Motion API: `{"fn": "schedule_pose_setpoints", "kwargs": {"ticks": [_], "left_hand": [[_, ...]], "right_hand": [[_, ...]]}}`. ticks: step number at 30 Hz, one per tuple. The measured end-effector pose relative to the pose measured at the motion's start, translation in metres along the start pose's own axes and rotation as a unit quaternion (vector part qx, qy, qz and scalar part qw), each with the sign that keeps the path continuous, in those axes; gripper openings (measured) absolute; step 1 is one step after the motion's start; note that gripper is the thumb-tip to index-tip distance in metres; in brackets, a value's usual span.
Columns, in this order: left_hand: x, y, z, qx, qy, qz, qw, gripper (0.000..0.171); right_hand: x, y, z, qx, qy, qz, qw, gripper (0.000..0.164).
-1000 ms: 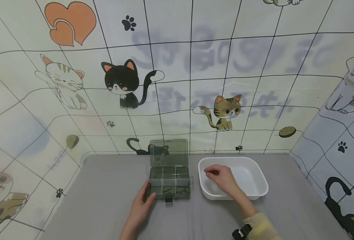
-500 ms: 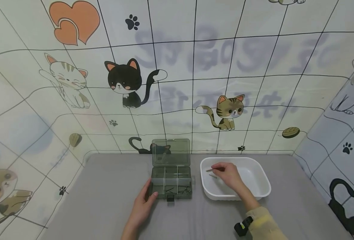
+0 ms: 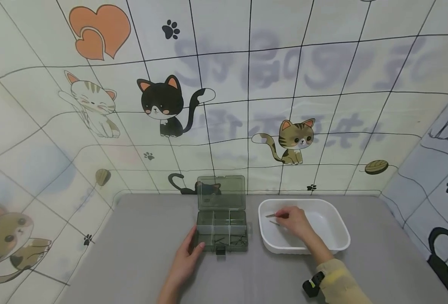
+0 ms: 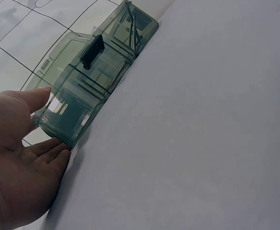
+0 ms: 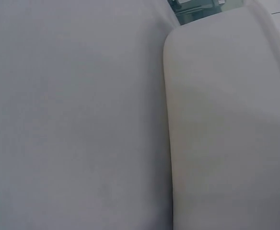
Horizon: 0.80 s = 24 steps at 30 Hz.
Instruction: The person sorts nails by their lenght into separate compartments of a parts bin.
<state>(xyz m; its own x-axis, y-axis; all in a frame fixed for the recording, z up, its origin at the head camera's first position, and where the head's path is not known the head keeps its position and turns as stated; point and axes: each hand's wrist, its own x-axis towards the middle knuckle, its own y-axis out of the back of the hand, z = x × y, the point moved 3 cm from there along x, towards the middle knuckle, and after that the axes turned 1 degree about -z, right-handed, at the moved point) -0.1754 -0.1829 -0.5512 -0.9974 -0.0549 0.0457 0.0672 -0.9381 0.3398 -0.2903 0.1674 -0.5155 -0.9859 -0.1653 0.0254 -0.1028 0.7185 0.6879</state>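
A translucent green compartment box (image 3: 222,230) stands on the table with its lid (image 3: 221,193) raised. My left hand (image 3: 185,259) holds its front left corner, thumb at the front and fingers along the side. In the left wrist view, thin dark pieces (image 4: 133,26) lean inside the box's far end compartment. Over the white tray (image 3: 339,236), my right hand (image 3: 296,221) pinches a small thin piece (image 3: 271,215) pointing left. A second thin piece (image 3: 274,222) shows just below it, partly behind the fingers. What kind of pieces they are is too small to tell.
The tray stands just right of the box on a grey-covered table (image 3: 144,236). Close behind both rises a white cloth wall (image 3: 227,160) printed with cats. In the right wrist view the tray's outer wall (image 5: 231,120) fills the right side and hides the right hand.
Thin pieces came into sight at my right fingertips, which have moved slightly within the tray. The left hand keeps its place on the box. The head view has shifted a little.
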Motion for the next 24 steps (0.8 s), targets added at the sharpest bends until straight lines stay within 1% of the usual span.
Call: {"fn": "schedule_pose_setpoints", "kwargs": {"ticks": [5,9,18,22,24], "left_hand": [[-0.0010,-0.0028,-0.0007,-0.006,0.001,0.008,1.0000,0.062],[-0.0011,-0.0025,0.0005,-0.001,-0.001,0.011,0.9999,0.062],[-0.0022,-0.0016,0.0019,-0.001,-0.003,0.006,1.0000,0.061],[-0.0023,-0.0009,0.0001,-0.001,0.012,0.003,0.9999,0.062],[-0.0023,-0.0008,-0.0015,0.000,0.020,0.003,0.9998,0.062]], "right_hand": [[-0.0016,0.0011,-0.0003,-0.011,0.008,-0.005,1.000,0.011],[-0.0007,-0.0007,0.0021,-0.023,-0.002,-0.009,1.000,0.011],[0.0014,-0.0070,0.0083,-0.036,-0.001,-0.014,0.999,0.013],[0.0011,-0.0081,0.0073,-0.034,0.001,-0.016,0.999,0.014],[0.0007,-0.0085,0.0060,-0.038,0.011,-0.018,0.999,0.013]]}}
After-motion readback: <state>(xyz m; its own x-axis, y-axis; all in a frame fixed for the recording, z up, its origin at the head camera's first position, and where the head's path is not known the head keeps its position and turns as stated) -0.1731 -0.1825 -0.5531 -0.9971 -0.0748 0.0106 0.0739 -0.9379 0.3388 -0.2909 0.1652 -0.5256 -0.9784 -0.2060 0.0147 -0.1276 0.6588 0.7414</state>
